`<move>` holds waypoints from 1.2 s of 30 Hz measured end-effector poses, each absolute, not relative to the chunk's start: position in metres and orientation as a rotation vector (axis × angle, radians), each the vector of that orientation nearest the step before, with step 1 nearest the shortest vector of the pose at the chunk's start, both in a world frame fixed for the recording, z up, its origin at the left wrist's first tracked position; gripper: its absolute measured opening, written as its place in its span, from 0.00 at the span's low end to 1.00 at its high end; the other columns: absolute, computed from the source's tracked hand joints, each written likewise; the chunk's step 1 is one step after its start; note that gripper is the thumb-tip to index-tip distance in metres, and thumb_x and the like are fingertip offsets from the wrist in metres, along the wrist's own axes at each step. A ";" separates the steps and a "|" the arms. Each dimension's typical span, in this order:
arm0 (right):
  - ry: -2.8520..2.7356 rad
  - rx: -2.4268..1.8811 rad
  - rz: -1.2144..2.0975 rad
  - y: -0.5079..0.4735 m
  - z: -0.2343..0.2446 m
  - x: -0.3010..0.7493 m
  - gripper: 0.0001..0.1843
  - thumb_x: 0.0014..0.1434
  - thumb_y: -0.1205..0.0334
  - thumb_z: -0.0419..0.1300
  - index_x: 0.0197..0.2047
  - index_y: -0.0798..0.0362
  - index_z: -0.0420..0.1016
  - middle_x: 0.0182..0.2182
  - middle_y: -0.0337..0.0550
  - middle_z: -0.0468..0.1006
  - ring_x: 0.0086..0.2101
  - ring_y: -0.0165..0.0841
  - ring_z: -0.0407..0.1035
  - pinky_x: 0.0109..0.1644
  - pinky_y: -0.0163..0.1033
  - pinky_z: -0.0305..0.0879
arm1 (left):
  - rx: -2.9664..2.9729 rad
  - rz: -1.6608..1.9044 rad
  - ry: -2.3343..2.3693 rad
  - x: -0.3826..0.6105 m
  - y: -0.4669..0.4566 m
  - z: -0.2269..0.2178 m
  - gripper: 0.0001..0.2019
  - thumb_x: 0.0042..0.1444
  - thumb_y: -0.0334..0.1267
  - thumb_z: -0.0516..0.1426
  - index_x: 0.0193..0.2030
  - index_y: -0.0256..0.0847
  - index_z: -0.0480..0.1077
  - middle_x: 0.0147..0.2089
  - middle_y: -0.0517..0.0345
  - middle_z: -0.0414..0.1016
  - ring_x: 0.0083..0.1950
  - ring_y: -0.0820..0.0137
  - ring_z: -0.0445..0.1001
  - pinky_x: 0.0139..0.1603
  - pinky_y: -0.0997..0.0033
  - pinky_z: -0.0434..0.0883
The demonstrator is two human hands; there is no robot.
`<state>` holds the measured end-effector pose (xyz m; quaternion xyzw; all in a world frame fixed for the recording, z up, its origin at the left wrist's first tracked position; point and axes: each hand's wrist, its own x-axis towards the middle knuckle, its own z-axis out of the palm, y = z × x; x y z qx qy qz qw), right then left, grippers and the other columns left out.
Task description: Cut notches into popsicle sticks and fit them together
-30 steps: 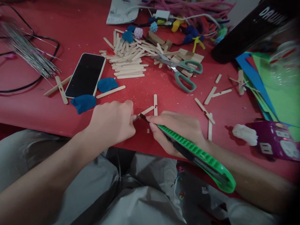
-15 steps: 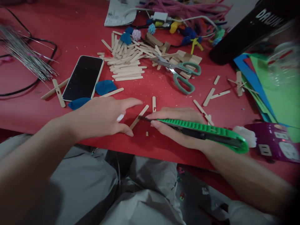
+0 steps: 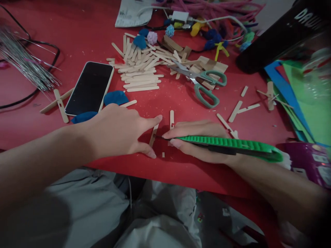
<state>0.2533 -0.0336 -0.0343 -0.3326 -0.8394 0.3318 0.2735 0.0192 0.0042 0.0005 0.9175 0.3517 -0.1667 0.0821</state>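
Observation:
My left hand (image 3: 124, 132) lies over a wooden craft stick (image 3: 154, 132), thumb on its near end and index finger at its far end, pinning it to the red table. In my right hand (image 3: 191, 141) is a green utility knife (image 3: 227, 143), its dark blade tip touching the stick's middle between those fingers. Beyond my right fingertips lies a notched craft stick (image 3: 172, 119), partly hidden by them. A tiny cut-off wood chip (image 3: 163, 155) rests just nearer to me.
A phone (image 3: 90, 88) and blue felt pieces (image 3: 115, 98) lie left. Behind are a pile of craft sticks (image 3: 141, 77) and scissors (image 3: 207, 86). To the right are cut sticks (image 3: 235, 112), a black bottle (image 3: 271, 41), coloured paper (image 3: 305, 96) and a purple device (image 3: 310, 160). Wires (image 3: 28, 62) lie far left.
My left hand has moved right, and its thumb and index finger have come down onto the ends of the stick. The stick stands steeper, with the blade still at it.

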 end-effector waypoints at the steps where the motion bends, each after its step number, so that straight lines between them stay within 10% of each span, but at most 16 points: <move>1: -2.250 -0.896 0.884 -0.032 -0.034 0.252 0.09 0.64 0.67 0.60 0.46 0.51 0.80 0.36 0.41 0.84 0.33 0.26 0.78 0.39 0.28 0.73 | 2.745 -0.552 1.049 0.021 0.005 0.001 0.41 0.53 0.71 0.50 0.69 0.52 0.60 0.31 0.49 0.79 0.33 0.55 0.77 0.31 0.66 0.64; 13: -2.131 -0.876 0.855 -0.034 -0.040 0.234 0.05 0.63 0.66 0.62 0.35 0.50 0.78 0.32 0.39 0.84 0.31 0.26 0.77 0.39 0.29 0.74 | 2.640 -0.535 1.104 0.028 0.007 0.002 0.36 0.54 0.63 0.56 0.64 0.45 0.66 0.42 0.52 0.77 0.52 0.53 0.74 0.52 0.59 0.67; 20: -2.078 -0.808 0.800 -0.031 -0.053 0.236 0.05 0.62 0.63 0.62 0.33 0.49 0.78 0.30 0.38 0.83 0.26 0.25 0.74 0.32 0.29 0.71 | 2.660 -0.498 1.096 0.027 0.005 0.004 0.34 0.53 0.63 0.58 0.62 0.47 0.68 0.43 0.50 0.77 0.44 0.57 0.76 0.49 0.56 0.69; 36: -2.068 -0.975 0.801 -0.037 -0.044 0.239 0.09 0.64 0.56 0.60 0.35 0.50 0.79 0.29 0.39 0.83 0.29 0.28 0.76 0.36 0.31 0.73 | 2.543 -0.328 1.092 0.012 0.011 -0.015 0.42 0.49 0.71 0.55 0.64 0.47 0.67 0.52 0.51 0.77 0.62 0.45 0.67 0.61 0.43 0.61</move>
